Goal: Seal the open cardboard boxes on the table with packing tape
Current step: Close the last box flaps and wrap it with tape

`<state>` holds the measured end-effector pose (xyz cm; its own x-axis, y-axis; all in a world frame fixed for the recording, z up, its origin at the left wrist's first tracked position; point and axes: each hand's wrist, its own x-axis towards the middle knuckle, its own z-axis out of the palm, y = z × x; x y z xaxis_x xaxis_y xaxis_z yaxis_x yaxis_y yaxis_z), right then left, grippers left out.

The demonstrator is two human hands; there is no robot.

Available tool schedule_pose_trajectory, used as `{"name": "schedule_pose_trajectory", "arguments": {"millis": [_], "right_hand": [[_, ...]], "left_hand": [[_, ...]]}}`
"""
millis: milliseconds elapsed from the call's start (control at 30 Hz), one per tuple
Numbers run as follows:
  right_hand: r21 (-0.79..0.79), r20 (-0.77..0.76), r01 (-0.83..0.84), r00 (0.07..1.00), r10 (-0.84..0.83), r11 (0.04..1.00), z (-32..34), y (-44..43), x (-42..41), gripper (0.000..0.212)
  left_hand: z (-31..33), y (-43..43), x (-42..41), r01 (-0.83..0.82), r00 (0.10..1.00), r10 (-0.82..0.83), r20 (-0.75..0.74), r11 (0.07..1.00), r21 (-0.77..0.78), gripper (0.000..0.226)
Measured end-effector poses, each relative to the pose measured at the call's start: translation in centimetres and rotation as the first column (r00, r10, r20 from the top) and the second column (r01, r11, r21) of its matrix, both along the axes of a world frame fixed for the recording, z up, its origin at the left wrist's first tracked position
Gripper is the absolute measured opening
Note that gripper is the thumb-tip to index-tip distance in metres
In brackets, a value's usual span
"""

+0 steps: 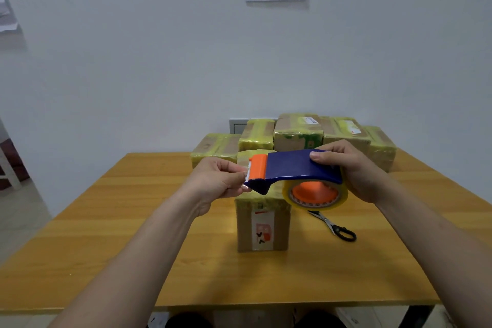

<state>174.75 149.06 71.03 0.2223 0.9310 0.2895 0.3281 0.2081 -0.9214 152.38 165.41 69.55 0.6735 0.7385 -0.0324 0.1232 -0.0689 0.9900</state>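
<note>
Dispenser (295, 170) above box (262, 224), long axis left-right | right hand (356, 170) grips it near tape roll (344, 193), right of box | left hand (218, 181) pinches tape end (246, 177) at cutter (257, 166), left of box

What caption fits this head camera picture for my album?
Right hand grips a blue tape dispenser while left hand pinches its cutter end above a box.

Both hands hold a tape dispenser (298, 168) above a cardboard box (262, 224) beside scissors (334, 226).
</note>
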Motion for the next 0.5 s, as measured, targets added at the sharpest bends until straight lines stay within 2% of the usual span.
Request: {"name": "schedule_pose_trajectory", "arguments": {"millis": [167,267,500], "right_hand": [[-0.002,0.015,0.095,0.995,-0.095,0.995,0.1,-1.3,1.5,0.047],[-0.036,0.047,0.113,0.993,-0.112,0.993,-0.2,-2.1,2.3,0.034],[-0.039,0.148,0.144,0.980,-0.137,0.989,-0.1,-2.7,2.4,0.032]], "left_hand": [[-0.9,1.4,-2.0,-0.147,0.989,0.147,0.011,0.989,0.033,0.004],[-1.3,0.8,-2.1,-0.120,0.992,0.122,-0.016,0.990,0.079,0.006],[-1.3,-0.4,-1.8,-0.068,0.990,0.096,-0.099,0.965,0.252,0.008]]}}
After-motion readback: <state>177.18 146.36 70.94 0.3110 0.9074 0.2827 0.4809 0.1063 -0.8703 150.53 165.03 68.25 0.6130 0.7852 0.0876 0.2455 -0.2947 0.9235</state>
